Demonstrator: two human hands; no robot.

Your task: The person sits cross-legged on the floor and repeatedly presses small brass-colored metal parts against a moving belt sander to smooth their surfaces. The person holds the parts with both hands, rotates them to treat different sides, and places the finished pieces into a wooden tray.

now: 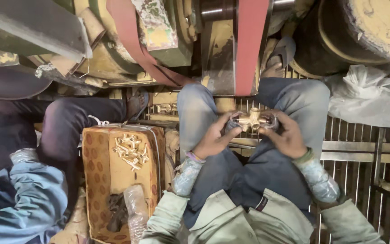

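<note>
Dull yellow metal fitting (250,119); matt red abrasive belt (250,45); worn, patterned cloth cushion (102,158).

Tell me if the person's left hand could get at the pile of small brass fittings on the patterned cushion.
Probably yes, once freed: the left hand is gripping a brass cross-shaped fitting, while the pile of small brass fittings lies uncovered on the patterned cushion beside that knee.

We see a padded stool (100,167) with an orange dotted cover beside our knee. A small heap of brass fittings (131,149) lies on top of it, near the far end. A crumpled clear plastic bottle (137,210) and a dark rag (116,210) lie at its near end.
</note>
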